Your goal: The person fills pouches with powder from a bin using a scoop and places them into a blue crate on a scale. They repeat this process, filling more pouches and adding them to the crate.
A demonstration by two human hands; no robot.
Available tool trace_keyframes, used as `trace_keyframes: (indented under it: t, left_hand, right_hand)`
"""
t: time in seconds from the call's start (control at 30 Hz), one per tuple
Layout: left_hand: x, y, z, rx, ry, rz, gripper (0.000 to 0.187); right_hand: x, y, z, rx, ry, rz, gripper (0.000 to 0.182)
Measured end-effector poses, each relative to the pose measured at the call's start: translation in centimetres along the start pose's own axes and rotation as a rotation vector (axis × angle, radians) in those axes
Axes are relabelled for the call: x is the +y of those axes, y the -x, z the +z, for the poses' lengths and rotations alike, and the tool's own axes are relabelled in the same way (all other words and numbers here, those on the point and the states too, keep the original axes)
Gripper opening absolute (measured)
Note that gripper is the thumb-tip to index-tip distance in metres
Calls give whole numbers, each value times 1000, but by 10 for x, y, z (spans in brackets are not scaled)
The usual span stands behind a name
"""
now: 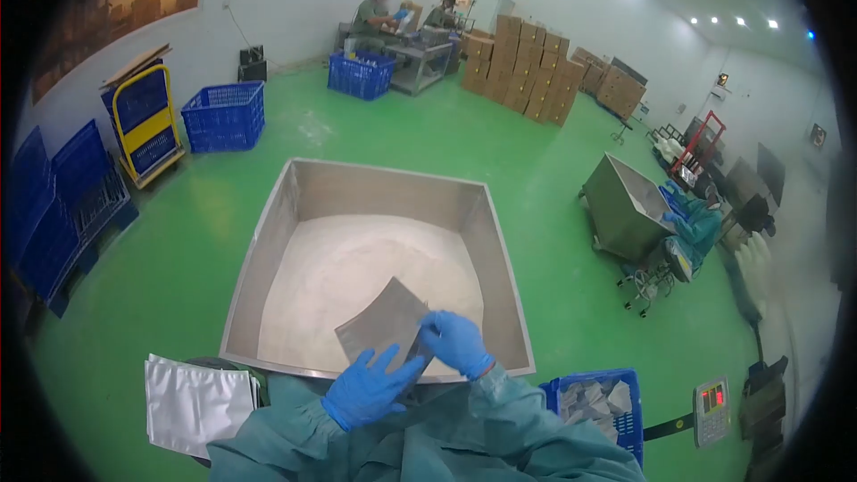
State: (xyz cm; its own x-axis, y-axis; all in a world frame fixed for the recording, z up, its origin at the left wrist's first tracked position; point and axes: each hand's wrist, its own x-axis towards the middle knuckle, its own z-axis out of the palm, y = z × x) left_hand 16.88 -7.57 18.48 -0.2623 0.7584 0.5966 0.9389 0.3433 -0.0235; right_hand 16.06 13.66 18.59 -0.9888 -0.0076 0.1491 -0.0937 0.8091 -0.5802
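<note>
A silver foil bag (382,319) is held over the near side of a large steel bin (393,180), which contains white powder (326,259). My right hand (457,343), in a blue glove, is closed on the bag's right edge. My left hand (368,390), also gloved in blue, lies at the bag's lower edge with its fingers spread. Its fingertips appear to touch the bag. The bag's lower part is partly hidden behind my hands.
A stack of silver bags (198,406) lies at my left. To my right are a blue basket (632,411) of filled bags and a scale display (711,411). A co-worker (699,225) sits by another steel bin (616,205). Cartons (518,71) and crates (225,118) stand farther off.
</note>
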Motion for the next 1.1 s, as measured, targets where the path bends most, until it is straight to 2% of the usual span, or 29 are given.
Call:
trace_keyframes:
  t: [0.07,0.13,0.2,0.23,0.27,0.3,0.37,0.4,0.47,0.5,0.53,0.6,0.67,0.73,0.8,0.87,0.9,0.97,1.03,1.07,1.1]
  left_hand:
    - [-13,14,12,-68,88,-101,45]
    - [-30,32,36,-625,-25,-402,34]
    - [-84,76,69,-327,45,-460,13]
    - [-111,81,58,-128,-7,-436,4]
    - [-138,91,57,-270,-137,-576,3]
    - [-154,86,39,-413,-274,-614,2]
    - [-180,88,28,-455,-262,-590,3]
    - [-188,95,32,-468,-271,-551,3]
    - [-194,107,51,-527,-184,-565,6]
    - [-197,112,61,-560,-108,-549,10]
    - [-198,117,70,-587,-97,-573,10]
    - [-199,122,86,-578,-14,-649,11]
    - [-208,115,86,-595,6,-656,8]
    - [-212,110,84,-599,43,-646,5]
    - [-213,109,83,-597,68,-770,19]
    - [-211,98,73,-591,94,-819,21]
    - [-208,94,66,-588,108,-863,23]
    - [-204,95,57,-621,105,-876,24]
    - [-205,92,45,-642,88,-902,25]
    - [-208,88,38,-678,62,-880,25]
    - [-209,87,33,-714,35,-859,25]
  right_hand:
    - [0,-21,-5,27,24,-84,14]
    - [2,-46,-9,-22,-206,-92,21]
    - [30,-75,14,92,-568,-61,24]
    - [38,-89,17,88,-547,-26,25]
    - [47,-104,24,87,-524,1,29]
    - [65,-114,45,55,-531,31,29]
    - [123,-133,105,-54,41,70,35]
    - [148,-135,133,-93,34,78,35]
    - [202,-131,194,-291,681,-156,41]
    - [253,-122,232,-247,747,-300,37]
    - [297,-116,259,-279,728,-309,37]
    - [362,-105,291,-468,1110,-382,39]
    - [353,-124,267,-863,1144,-167,29]
    - [341,-134,232,-919,1084,-8,19]
    - [362,-153,197,-607,1054,-111,12]
    - [341,-201,136,-331,1273,-242,6]
    - [326,-227,104,-202,1513,-250,6]
    - [317,-275,54,102,1644,-136,35]
    - [296,-316,31,253,1539,-55,44]
    - [309,-330,36,251,1533,-61,44]
    - [325,-342,46,274,1503,45,44]
